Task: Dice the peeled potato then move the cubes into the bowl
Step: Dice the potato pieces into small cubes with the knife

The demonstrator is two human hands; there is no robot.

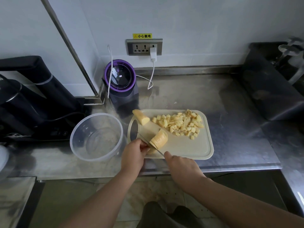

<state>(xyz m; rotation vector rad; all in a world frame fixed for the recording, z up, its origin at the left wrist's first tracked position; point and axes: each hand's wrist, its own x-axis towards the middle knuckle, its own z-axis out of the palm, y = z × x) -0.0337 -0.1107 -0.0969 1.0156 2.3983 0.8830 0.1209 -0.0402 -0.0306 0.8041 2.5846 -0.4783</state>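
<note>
Potato half (159, 140) held by left fingers (145, 148); right fingers (167, 154), seemingly, grip one knife (153, 146); second half (141, 119) beyond, one bowl (79, 152) left.

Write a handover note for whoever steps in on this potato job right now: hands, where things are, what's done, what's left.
Left hand holds the potato chunk on the cutting board.
Right hand grips the knife, blade across that chunk's near end.
Done: a pile of cubes on the board.
Left: finish this chunk, dice the second chunk, move all cubes into the bowl, which holds no potato yet.
</note>
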